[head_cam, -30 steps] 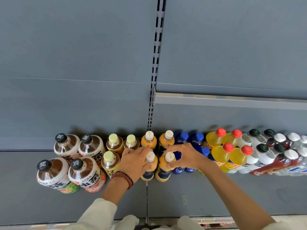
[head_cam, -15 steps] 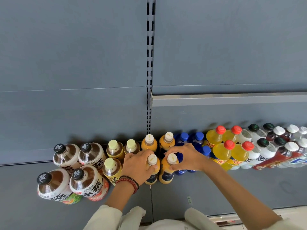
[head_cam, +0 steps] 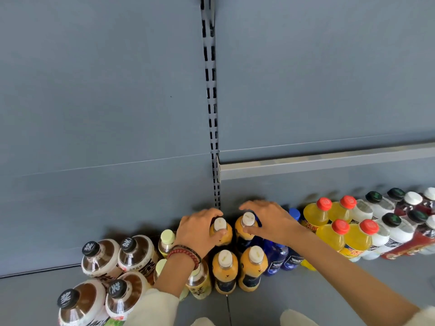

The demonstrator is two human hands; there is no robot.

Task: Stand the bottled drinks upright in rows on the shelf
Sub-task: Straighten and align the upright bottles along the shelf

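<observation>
Rearward, hands (head_cam: pixel 195 234) (head_cam: pixel 270 223) grip two orange bottles (head_cam: pixel 244 229) beside the back panel (head_cam: pixel 117 114).

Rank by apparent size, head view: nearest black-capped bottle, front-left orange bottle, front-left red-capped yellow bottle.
1. The black-capped bottle looks largest, though it is nearest the camera and cut off by the frame edge.
2. The orange bottle and the yellow bottle look alike. The yellow one stands further off, so they are left unranked.

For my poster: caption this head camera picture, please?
Left hand and right hand hold the back orange bottles on the grey shelf.
</observation>
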